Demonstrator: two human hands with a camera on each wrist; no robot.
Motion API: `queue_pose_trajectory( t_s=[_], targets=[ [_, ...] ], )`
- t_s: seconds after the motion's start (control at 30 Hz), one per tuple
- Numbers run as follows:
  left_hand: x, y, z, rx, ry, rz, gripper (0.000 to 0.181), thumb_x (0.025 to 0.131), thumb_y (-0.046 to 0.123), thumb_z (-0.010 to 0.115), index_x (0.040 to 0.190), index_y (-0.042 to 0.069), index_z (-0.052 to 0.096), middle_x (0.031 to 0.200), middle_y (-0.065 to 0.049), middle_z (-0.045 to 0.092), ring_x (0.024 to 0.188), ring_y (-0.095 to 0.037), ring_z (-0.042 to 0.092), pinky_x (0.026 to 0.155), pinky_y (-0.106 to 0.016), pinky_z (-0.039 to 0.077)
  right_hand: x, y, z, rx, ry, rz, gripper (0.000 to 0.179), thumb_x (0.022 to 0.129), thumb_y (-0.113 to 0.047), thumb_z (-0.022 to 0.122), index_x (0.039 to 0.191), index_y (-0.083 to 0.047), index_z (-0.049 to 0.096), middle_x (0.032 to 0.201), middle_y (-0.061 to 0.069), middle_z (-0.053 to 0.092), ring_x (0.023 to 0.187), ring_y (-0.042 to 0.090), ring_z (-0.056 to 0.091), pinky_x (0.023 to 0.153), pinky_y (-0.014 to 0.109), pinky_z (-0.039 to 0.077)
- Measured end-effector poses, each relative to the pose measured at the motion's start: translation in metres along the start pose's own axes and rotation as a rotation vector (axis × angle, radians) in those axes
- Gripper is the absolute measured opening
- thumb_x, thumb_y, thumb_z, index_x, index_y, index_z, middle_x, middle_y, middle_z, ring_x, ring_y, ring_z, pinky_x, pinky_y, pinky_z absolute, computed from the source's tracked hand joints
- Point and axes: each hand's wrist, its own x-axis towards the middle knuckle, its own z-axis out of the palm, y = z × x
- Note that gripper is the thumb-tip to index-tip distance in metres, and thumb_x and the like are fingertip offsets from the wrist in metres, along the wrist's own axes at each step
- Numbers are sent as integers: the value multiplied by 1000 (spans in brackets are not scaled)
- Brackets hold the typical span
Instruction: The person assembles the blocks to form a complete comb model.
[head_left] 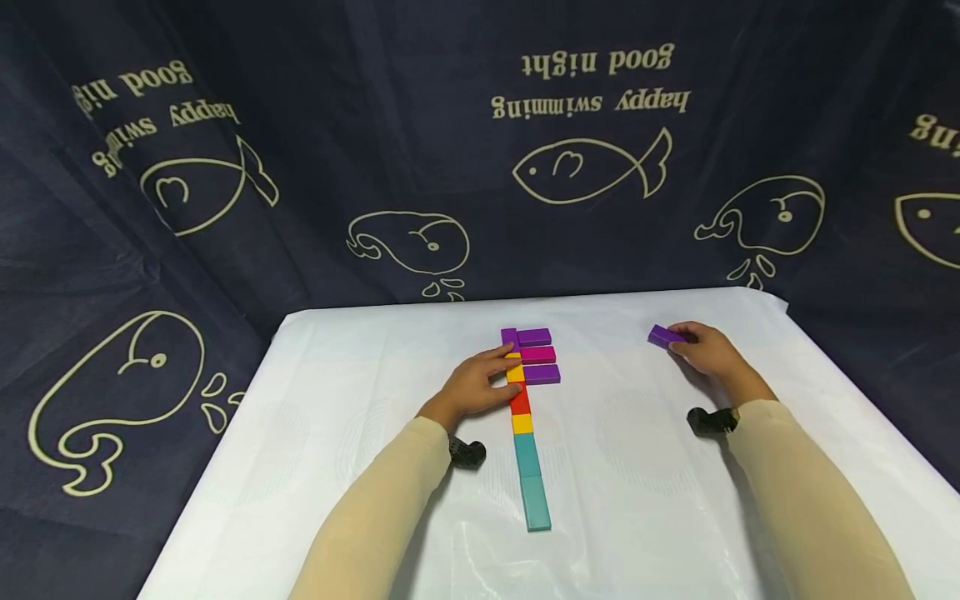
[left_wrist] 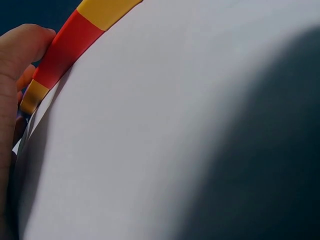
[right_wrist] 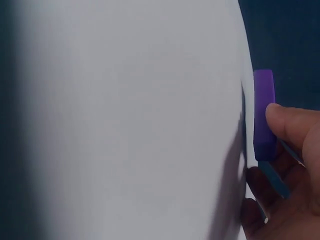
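A line of coloured blocks runs down the white table: purple (head_left: 510, 336), yellow (head_left: 515, 373), red (head_left: 521, 403), yellow (head_left: 522, 424) and two teal blocks (head_left: 536, 504). Beside its far end, on the right, lie a purple block (head_left: 535, 337), a magenta block (head_left: 538, 355) and another purple block (head_left: 543, 374). My left hand (head_left: 474, 385) rests against the line's left side, fingers spread, thumb at the red block (left_wrist: 67, 50). Off to the right, my right hand (head_left: 708, 354) pinches a purple block (right_wrist: 264, 110) between thumb and fingers, near the table's far side.
White sheeting covers the table (head_left: 615, 483). Behind and to the left hangs a dark blue cloth (head_left: 420, 125) printed with fish, whales and upside-down lettering. Each wrist wears a small black camera, such as the left one (head_left: 468, 454).
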Motion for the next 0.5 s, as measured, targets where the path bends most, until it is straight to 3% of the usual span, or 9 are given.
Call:
queue_pose_trajectory(
  t_s=[0.13,0.27,0.37,0.5],
  targets=[
    [0,0,1,3,-2,-4,55,90,42,65,142,24,58,157,7,36,141,-19,38,115,-41,30,-4,-6,0,22,-32,-44,43,101,-15,56,138,5,48,135,34,47,119,46,45,103,60,34],
    [1,0,0,4,-7,-11,56,90,42,65,142,25,57,157,8,36,141,-19,38,115,-41,30,-11,-16,2,38,-31,-110,40,99,-11,58,134,6,51,127,32,53,107,40,50,87,46,46],
    [1,1,0,8,-12,-14,56,90,42,64,143,25,57,158,8,36,141,-19,38,115,-41,30,-17,-26,5,45,-20,-175,36,97,-7,60,130,7,55,120,31,57,102,37,52,78,37,45],
    [0,1,0,15,-14,-16,56,90,42,64,143,25,56,158,8,36,141,-18,38,115,-41,30,-22,-37,11,42,-19,-259,32,96,-5,62,126,7,58,120,29,60,108,39,54,85,41,44]
  ],
)
